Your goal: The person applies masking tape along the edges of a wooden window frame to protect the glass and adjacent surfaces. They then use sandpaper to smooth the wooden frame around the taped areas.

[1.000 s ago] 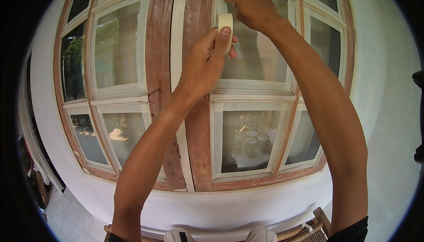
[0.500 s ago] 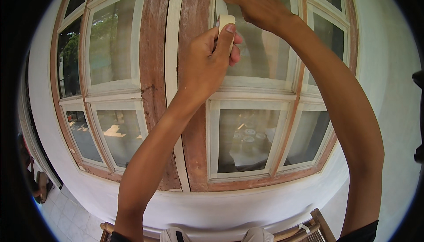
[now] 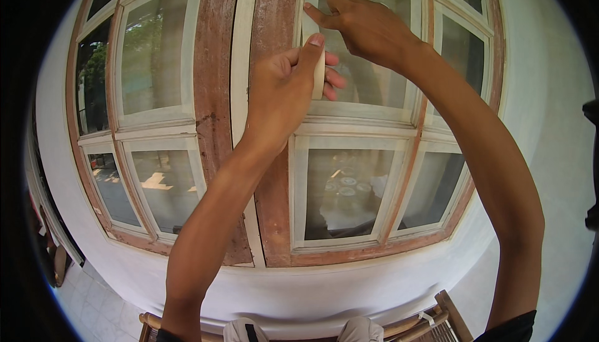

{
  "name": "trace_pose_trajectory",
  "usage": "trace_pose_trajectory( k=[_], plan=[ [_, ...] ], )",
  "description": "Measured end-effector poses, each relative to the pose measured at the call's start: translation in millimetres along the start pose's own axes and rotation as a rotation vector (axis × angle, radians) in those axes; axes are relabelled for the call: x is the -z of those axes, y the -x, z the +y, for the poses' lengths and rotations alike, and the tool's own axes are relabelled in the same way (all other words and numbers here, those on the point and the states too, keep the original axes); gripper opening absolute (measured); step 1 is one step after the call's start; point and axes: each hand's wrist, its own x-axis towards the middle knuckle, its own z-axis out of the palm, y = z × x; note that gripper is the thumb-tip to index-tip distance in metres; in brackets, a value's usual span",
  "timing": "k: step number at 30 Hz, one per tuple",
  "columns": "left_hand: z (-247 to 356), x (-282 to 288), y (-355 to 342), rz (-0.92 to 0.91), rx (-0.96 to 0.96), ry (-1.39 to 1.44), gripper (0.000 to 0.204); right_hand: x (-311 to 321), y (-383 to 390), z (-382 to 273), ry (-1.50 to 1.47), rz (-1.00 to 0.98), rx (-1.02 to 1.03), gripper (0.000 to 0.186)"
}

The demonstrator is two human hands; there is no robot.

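My left hand (image 3: 284, 86) is closed round a roll of pale masking tape (image 3: 320, 80), its thumb on the near side and fingertips showing beyond. From the roll a pale tape strip (image 3: 310, 27) runs upward along the left edge of a glass pane (image 3: 371, 86). Just above, my right hand (image 3: 371, 30) touches that strip with its outstretched index finger. The other right fingers are bent and apart from it, and nothing shows in them. Pale bands of tape also border the neighbouring panes.
The window's reddish-brown wooden frame (image 3: 215, 67) has worn paint and pale inner bars. White wall (image 3: 262, 292) surrounds it. Low in front of me, a wooden slatted seat (image 3: 437, 323) stands near my knees. Pale floor tiles (image 3: 103, 304) lie at the lower left.
Both hands have moved down along the pane's left edge, the right index finger sliding lower on the tape. The roll has turned more edge-on, and the view has shifted slightly.
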Motion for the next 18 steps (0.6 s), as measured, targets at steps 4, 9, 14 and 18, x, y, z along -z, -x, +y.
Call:
trace_pose_trajectory(
  k=[4, 9, 14, 18],
  plan=[
    [-7.6, -1.4, 3.8, -0.046, -0.004, 0.028, 0.050, -0.6, 8.4, -12.6, -0.065, 0.048, -0.005, 0.069],
    [-17.7, -2.9, 12.8, -0.082, -0.125, -0.093, 0.046, 5.5, 10.2, -1.6, -0.044, -0.043, 0.050, 0.064],
    [-19.6, -2.2, 13.8, -0.078, -0.109, -0.050, 0.046, 9.4, -6.8, 17.8, -0.049, 0.045, -0.205, 0.076],
    [-21.5, -1.2, 12.0, -0.014, -0.204, -0.219, 0.049, 5.8, -28.7, 15.3, 0.123, 0.016, -0.189, 0.055]
  ],
)
